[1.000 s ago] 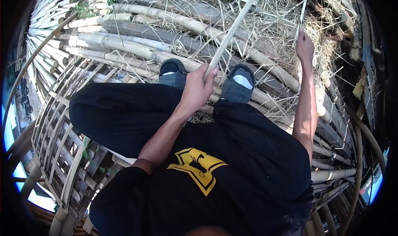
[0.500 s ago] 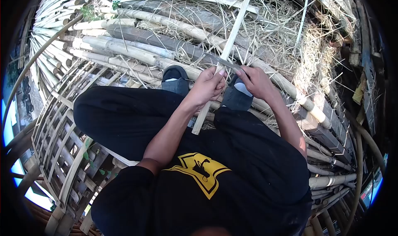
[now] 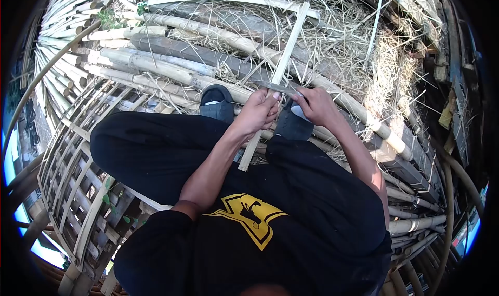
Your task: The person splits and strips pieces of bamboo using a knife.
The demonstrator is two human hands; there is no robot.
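Observation:
A pale, flat bamboo strip (image 3: 289, 47) slants between my knees, its lower end near my lap. My left hand (image 3: 257, 111) is closed round the strip below its middle. In my right hand (image 3: 316, 106) is the handle of a knife (image 3: 275, 86), whose blade lies across the strip just above my left hand. The handle is mostly hidden by my fingers. Both hands are close together over my dark sandals.
Bamboo poles (image 3: 234, 38) run under and beyond my feet, with dry shavings (image 3: 343, 51) strewn over them. A woven bamboo lattice (image 3: 78, 176) stands at the left. A thin pale strip (image 3: 375, 25) lies at the upper right.
My right hand has let go of a thin strip at the right and come to the middle, now with the knife. The bamboo strip has slid down through my left hand.

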